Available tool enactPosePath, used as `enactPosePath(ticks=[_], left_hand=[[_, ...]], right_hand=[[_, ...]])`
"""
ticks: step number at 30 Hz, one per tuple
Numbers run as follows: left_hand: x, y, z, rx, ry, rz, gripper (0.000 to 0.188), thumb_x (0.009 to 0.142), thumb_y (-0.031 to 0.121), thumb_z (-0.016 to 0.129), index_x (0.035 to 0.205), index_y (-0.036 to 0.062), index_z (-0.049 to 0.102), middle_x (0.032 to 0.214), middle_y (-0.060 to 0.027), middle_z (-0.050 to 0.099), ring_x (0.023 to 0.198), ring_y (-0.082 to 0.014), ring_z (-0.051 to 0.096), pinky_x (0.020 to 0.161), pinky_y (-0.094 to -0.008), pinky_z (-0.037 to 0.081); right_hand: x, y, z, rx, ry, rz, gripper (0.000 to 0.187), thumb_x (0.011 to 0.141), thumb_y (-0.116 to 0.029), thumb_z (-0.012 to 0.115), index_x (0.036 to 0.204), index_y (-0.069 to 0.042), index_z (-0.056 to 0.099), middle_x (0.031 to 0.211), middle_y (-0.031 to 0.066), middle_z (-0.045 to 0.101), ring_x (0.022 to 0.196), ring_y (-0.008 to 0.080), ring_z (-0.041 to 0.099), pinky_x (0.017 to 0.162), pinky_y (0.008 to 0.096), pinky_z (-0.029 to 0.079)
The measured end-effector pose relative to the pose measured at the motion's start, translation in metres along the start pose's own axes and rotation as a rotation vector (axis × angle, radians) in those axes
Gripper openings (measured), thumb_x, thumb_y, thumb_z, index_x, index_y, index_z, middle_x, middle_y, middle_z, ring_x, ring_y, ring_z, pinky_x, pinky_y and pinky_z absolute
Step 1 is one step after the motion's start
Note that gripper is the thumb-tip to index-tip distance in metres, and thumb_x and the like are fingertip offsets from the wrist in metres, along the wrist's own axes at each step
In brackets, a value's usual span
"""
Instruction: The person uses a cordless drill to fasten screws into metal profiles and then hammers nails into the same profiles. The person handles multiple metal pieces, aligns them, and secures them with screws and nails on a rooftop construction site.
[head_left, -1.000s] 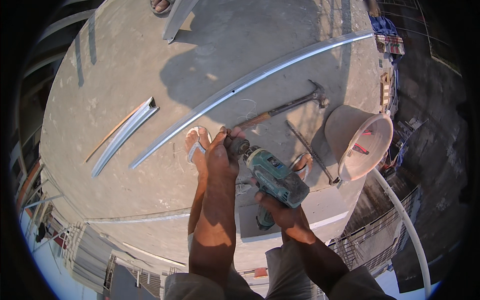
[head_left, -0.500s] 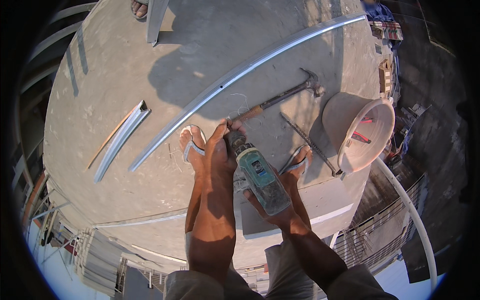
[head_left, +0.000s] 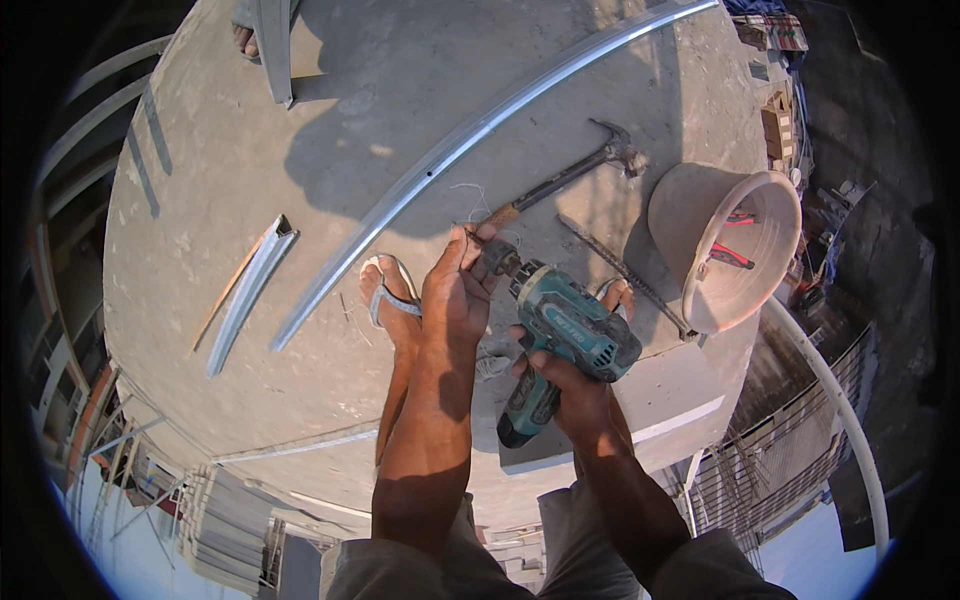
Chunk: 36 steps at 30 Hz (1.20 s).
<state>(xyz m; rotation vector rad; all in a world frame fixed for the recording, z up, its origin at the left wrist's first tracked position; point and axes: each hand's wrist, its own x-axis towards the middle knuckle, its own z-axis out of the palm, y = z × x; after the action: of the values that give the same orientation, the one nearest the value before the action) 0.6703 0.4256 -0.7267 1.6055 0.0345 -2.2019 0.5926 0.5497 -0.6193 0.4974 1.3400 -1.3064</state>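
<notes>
My right hand (head_left: 572,385) is wrapped round the handle of a teal and black cordless drill (head_left: 575,325). The drill lies tilted on its side, its nose aimed up and left. At that nose a round dark chuck (head_left: 497,257) sits beside the fingers of my left hand (head_left: 456,295). Those fingers are pinched together just past the chuck; what is between them is too small to make out. Beyond my left hand a claw hammer (head_left: 560,185) lies on the concrete, part of its handle end hidden behind my fingers.
A long metal channel (head_left: 430,172) crosses the concrete floor (head_left: 230,120). A short channel piece (head_left: 250,295) lies at left. To the right are a dark ridged bar (head_left: 625,275) and a tipped bucket (head_left: 690,215) holding red-handled tools (head_left: 732,256). Another person's foot (head_left: 246,40) shows at top left.
The drill has swung from pointing nearly away from me to lying sideways, shifting right with my right hand. Its handle now shows. My left fingers have moved off the chuck to beyond it.
</notes>
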Motion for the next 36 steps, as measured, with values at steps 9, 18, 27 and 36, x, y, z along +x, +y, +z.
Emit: enactPosePath(ticks=[9, 18, 27, 36], left_hand=[[0.006, 0.009, -0.032, 0.952, 0.447, 0.367, 0.036, 0.096, 0.031, 0.063, 0.119, 0.0036, 0.059, 0.108, -0.0083, 0.065, 0.101, -0.0263, 0.062, 0.092, -0.0397, 0.046], [0.110, 0.088, -0.115, 1.986, 0.236, 1.040, 0.031, 0.083, 0.022, 0.073, 0.110, 0.0100, 0.064, 0.104, -0.0129, 0.064, 0.095, -0.0347, 0.062, 0.082, -0.0459, 0.050], [0.062, 0.124, -0.084, 1.798, 0.151, 0.754, 0.030, 0.087, 0.035, 0.070, 0.101, 0.0080, 0.070, 0.089, -0.0166, 0.069, 0.077, -0.0356, 0.067, 0.073, -0.0399, 0.052], [0.098, 0.113, -0.086, 1.305, 0.143, 0.113, 0.036, 0.078, 0.030, 0.082, 0.088, -0.0015, 0.069, 0.078, -0.0108, 0.070, 0.069, -0.0158, 0.064, 0.061, -0.0279, 0.051]], right_hand=[[-0.001, -0.006, -0.011, 0.211, -0.023, 0.084, 0.050, 0.083, -0.004, 0.064, 0.131, -0.001, 0.052, 0.113, 0.0156, 0.068, 0.082, 0.0211, 0.067, 0.075, 0.0339, 0.056], [0.005, 0.021, -0.038, 0.073, 0.071, 0.031, 0.054, 0.076, -0.007, 0.070, 0.126, -0.001, 0.054, 0.109, 0.0196, 0.067, 0.080, 0.0269, 0.068, 0.070, 0.0359, 0.057], [-0.019, 0.017, -0.018, 0.096, 0.107, 0.062, 0.055, 0.078, 0.003, 0.071, 0.130, -0.001, 0.053, 0.113, 0.0167, 0.067, 0.097, 0.0247, 0.068, 0.073, 0.0352, 0.058], [-0.010, 0.003, -0.001, -0.184, 0.013, -0.171, 0.050, 0.083, 0.003, 0.071, 0.130, 0.001, 0.054, 0.118, 0.0158, 0.066, 0.104, 0.0227, 0.066, 0.079, 0.0319, 0.056]])
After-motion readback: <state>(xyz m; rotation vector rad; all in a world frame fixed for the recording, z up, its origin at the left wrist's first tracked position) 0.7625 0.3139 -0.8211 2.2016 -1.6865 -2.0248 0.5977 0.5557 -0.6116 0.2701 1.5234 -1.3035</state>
